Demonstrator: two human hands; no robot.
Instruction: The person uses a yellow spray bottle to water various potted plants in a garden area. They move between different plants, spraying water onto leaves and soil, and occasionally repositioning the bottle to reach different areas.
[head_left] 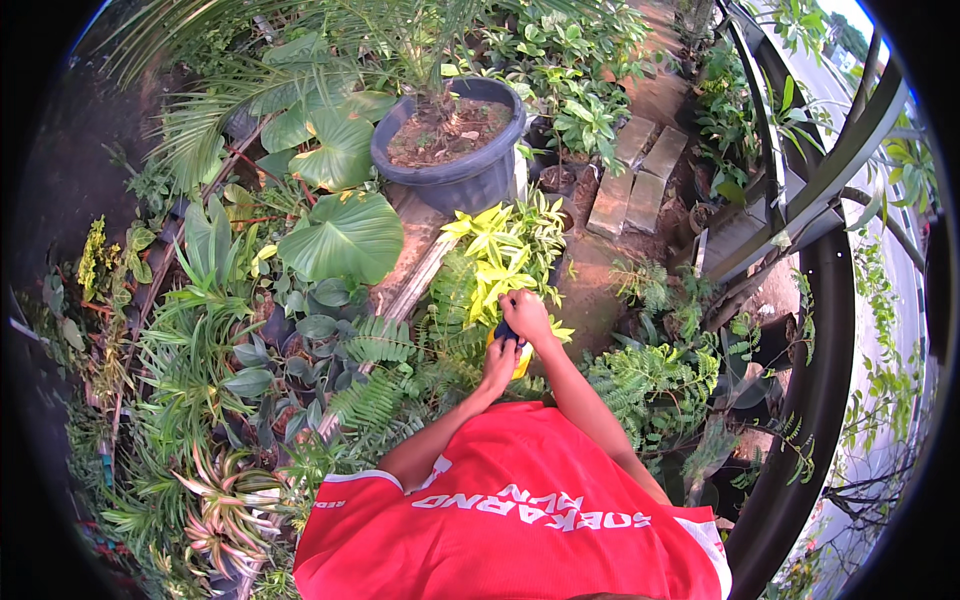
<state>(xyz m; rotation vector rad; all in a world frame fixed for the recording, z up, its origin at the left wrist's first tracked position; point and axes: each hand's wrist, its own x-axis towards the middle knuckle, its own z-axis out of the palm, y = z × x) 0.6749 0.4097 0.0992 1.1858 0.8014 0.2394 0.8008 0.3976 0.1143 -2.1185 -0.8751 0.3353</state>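
Observation:
A small dark blue and yellow object is held close in front of my chest; its yellow part [522, 362] shows beside my left hand [499, 364], which is closed around it. Just above, my right hand [527, 317] is curled closed at the dark blue upper part [507, 330]. Fingers cover much of the object, so its kind cannot be made out. Right beyond my hands grows a plant with bright yellow-green leaves [493, 245], some of which reach my right hand.
A large dark pot [450, 185] with a palm stands ahead. Broad-leaved plants [343, 240] and ferns [375, 395] crowd the left. Stacked paving bricks [640, 180] lie ahead right. A dark curved metal frame [835, 330] runs along the right, near feathery plants [660, 375].

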